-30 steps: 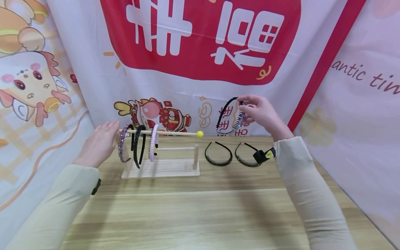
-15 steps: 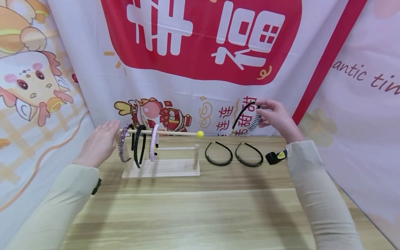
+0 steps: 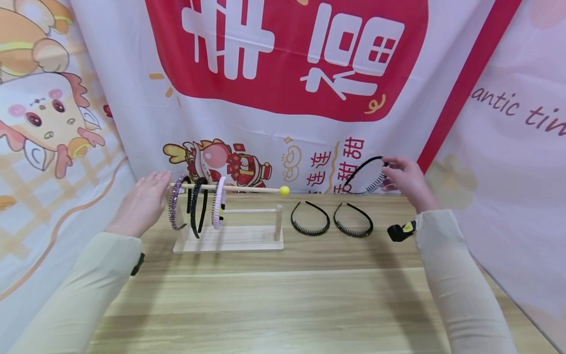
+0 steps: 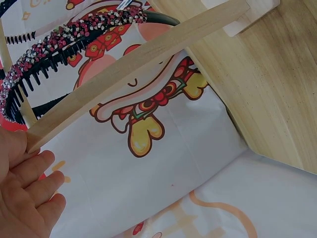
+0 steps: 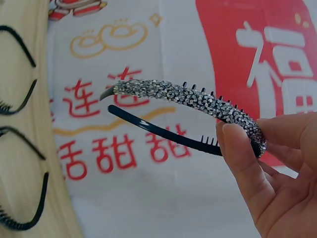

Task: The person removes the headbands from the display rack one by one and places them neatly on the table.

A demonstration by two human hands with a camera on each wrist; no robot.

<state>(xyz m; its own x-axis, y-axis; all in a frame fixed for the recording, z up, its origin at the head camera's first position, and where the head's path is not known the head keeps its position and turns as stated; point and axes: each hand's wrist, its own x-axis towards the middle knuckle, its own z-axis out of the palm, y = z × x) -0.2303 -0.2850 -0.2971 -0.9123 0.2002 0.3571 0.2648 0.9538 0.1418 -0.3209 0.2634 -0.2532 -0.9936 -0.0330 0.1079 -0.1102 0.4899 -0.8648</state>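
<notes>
My right hand [image 3: 409,182] pinches a toothed headband [image 5: 168,94] between thumb and fingers, held in the air over the table's back right. Silver glitter stones cover its outer side. At the left, my left hand [image 3: 141,204] holds the top of the left post [image 4: 124,69] of a wooden headband stand [image 3: 252,242]. Three headbands hang on the stand's upper rod [image 3: 252,189]: a purple-pink glittery one [image 3: 173,206] closest to the left hand, a black one [image 3: 193,211], and a pale pink one [image 3: 216,206]. My left palm is hidden in the head view.
Two black toothed headbands, a left one [image 3: 311,232] and a right one [image 3: 353,233], lie on the wooden table [image 3: 274,305] right of the stand. A yellow ball [image 3: 284,190] caps the rod's right end. Printed cloth [image 3: 265,113] hangs behind and at both sides.
My right hand has moved to the right and slightly down, carrying the silver headband away from the stand. The left hand and the hanging headbands stay put.
</notes>
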